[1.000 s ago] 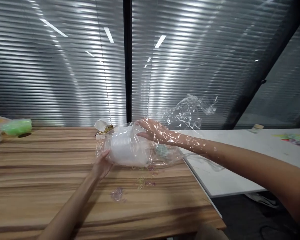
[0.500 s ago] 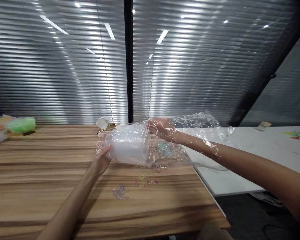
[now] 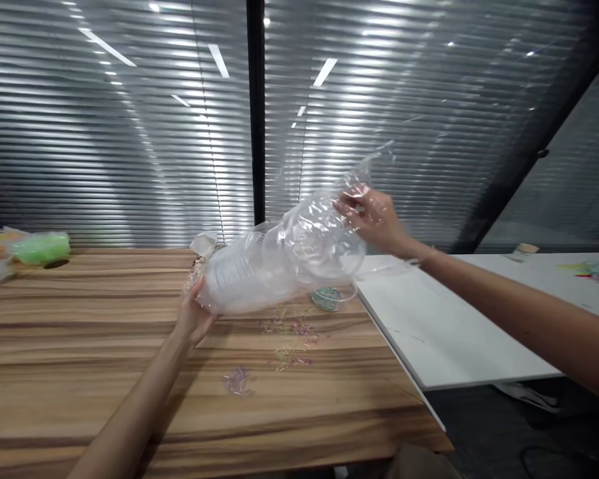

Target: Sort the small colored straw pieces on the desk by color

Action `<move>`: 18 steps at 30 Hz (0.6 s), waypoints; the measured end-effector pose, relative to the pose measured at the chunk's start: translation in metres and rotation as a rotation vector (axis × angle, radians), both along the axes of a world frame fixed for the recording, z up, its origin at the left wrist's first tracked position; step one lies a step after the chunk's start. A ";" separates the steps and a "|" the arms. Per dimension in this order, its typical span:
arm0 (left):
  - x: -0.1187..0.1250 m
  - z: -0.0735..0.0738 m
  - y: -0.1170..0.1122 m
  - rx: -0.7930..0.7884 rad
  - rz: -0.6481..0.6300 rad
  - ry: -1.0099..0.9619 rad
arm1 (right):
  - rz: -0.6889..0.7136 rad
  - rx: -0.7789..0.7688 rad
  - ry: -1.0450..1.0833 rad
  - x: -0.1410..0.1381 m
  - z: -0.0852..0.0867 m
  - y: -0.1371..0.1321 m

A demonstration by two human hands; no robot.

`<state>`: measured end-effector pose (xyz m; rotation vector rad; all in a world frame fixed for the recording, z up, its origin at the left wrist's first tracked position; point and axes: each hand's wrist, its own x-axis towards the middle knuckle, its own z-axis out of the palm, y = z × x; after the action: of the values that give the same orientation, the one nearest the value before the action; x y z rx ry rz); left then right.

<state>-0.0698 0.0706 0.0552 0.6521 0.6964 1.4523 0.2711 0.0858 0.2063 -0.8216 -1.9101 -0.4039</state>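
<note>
A clear plastic bag [image 3: 352,183] with a stack of translucent round plastic containers [image 3: 239,273] in it is held slanting above the wooden table. My left hand [image 3: 196,313] is closed round the bag's lower left end, at the bottom of the stack. Higher up on the right, my right hand [image 3: 372,216] pinches the film near the bag's mouth. Close to that hand, several round clear pieces [image 3: 312,246] lie loose from the stack inside the film; whether they are lids or containers I cannot tell. Beneath the bag, a round dish of green bits [image 3: 327,298] is partly covered.
Small lilac bits [image 3: 237,381] and pink and yellow bits [image 3: 292,326] lie scattered on the wooden table [image 3: 80,346]. A green roll-like package [image 3: 42,248] is far left. White crumpled paper [image 3: 203,244] stands behind my left hand. A white table [image 3: 459,319] adjoins on the right, with a cork-topped jar [image 3: 524,251].
My right hand has risen and moved right, pulling the bag's film up with it. The bag now tilts upward to the right, and round clear pieces have slid apart from the stack.
</note>
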 end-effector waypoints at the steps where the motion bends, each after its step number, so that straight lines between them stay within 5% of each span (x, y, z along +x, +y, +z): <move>1: 0.002 -0.001 0.000 -0.013 -0.014 -0.012 | 0.002 -0.023 0.035 0.004 0.011 0.000; 6: 0.004 -0.001 -0.001 0.046 -0.029 -0.023 | -0.072 -0.118 0.598 0.045 0.055 0.011; 9: 0.003 0.000 -0.002 0.099 -0.023 -0.006 | -0.174 -0.239 0.877 0.077 0.056 0.008; 13: 0.006 -0.001 -0.003 0.091 -0.016 -0.024 | -0.060 -0.674 0.858 0.107 0.017 -0.022; 18: 0.010 -0.002 -0.003 0.050 0.035 -0.089 | 0.044 -1.270 0.306 0.102 -0.064 -0.077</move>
<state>-0.0602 0.0675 0.0529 0.6119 0.6063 1.5257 0.3730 0.0083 0.1423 -1.4980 -1.7471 1.0351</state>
